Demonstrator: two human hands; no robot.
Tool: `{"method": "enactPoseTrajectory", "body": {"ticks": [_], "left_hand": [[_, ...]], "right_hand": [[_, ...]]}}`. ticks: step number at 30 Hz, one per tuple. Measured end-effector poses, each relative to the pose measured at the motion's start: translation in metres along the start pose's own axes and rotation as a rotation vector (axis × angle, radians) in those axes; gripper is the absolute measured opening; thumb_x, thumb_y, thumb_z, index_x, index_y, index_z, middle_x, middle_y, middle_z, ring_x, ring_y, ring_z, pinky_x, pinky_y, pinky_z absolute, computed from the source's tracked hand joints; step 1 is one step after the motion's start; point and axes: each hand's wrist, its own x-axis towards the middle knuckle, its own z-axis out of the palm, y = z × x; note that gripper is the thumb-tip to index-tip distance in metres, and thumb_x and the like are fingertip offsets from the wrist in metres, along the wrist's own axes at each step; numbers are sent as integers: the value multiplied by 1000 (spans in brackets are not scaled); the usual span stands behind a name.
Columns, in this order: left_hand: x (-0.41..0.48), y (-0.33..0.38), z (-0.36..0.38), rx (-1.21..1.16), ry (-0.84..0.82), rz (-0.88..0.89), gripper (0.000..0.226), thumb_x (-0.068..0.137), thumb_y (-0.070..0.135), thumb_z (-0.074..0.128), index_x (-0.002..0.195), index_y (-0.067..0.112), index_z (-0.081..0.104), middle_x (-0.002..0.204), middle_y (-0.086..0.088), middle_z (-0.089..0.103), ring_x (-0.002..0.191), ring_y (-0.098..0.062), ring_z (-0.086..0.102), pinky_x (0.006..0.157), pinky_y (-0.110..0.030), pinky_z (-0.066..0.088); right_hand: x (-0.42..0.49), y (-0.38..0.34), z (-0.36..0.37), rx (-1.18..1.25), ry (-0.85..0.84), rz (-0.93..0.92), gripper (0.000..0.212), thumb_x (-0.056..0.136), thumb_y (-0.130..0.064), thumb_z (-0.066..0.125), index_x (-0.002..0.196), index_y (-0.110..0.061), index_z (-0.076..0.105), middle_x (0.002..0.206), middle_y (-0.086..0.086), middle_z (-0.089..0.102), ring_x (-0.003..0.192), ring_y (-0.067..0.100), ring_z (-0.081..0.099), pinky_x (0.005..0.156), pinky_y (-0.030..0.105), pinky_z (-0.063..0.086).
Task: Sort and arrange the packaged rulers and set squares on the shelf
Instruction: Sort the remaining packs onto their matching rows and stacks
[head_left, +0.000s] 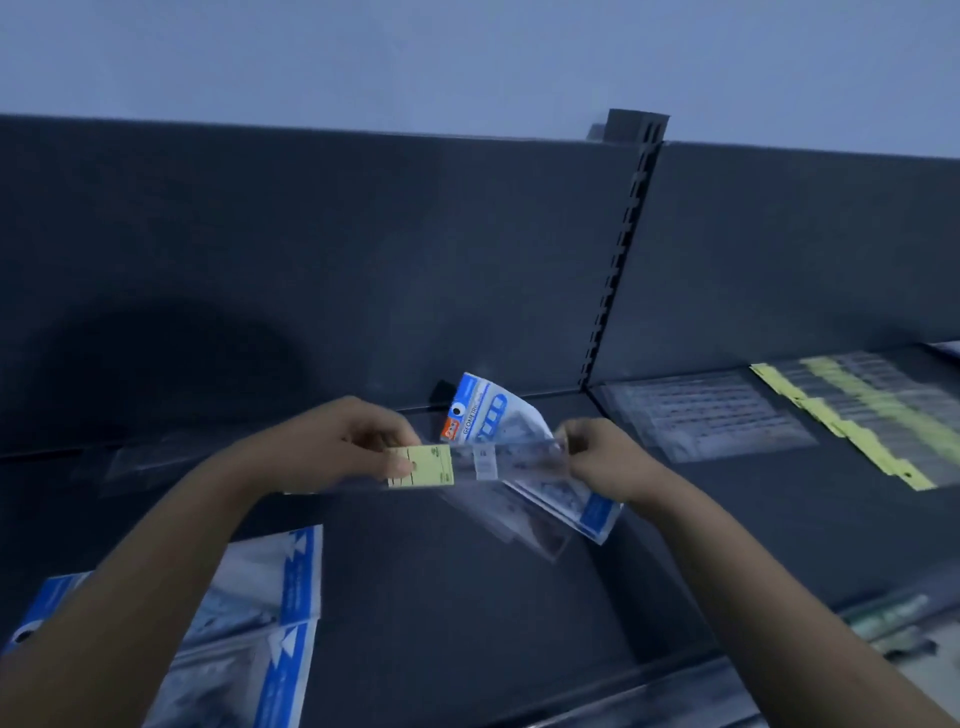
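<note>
Both hands up over the shelf (441, 597), mid-bay, with one packaged ruler (483, 464) stretched level between them. We read the left hand (358, 441) as pinching the yellow header card (423, 466), thumb on top and fingers curled under; the right hand (602, 462) pinches the clear far end. Behind the ruler a blue-and-white set-square pack (498, 415) tilts from the back of the shelf down toward the right wrist. We cannot tell whether the right hand also holds it or it only leans there. Step in hand, as we judge it: pull the ruler free of the set-square pack and send it to its own kind. The row of yellow-carded rulers (872, 415) lies in the right bay past the upright post (618, 270), next to some clear flat packs (711, 415). More blue-and-white packs (260, 597) lie at the front-left edge. To do it well, we would keep the grip on the stiff card, not the slippery sleeve, and let go of one end before moving. Then lay the ruler card-forward, lined up with the row, and send the set-square pack left.
</note>
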Motion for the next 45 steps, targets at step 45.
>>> {"method": "enactPoseTrajectory", "body": {"ticks": [45], "left_hand": [[477,317,397,289,-30,160,19,78,45,74,82,27,73,75,17,70,67,10,59,62,-7,43]], "right_hand": [[-95,424,-508,368,-248,-10,20,73,9,73,82,-8,67,90,16,72,77,21,68,69,25,55]]}}
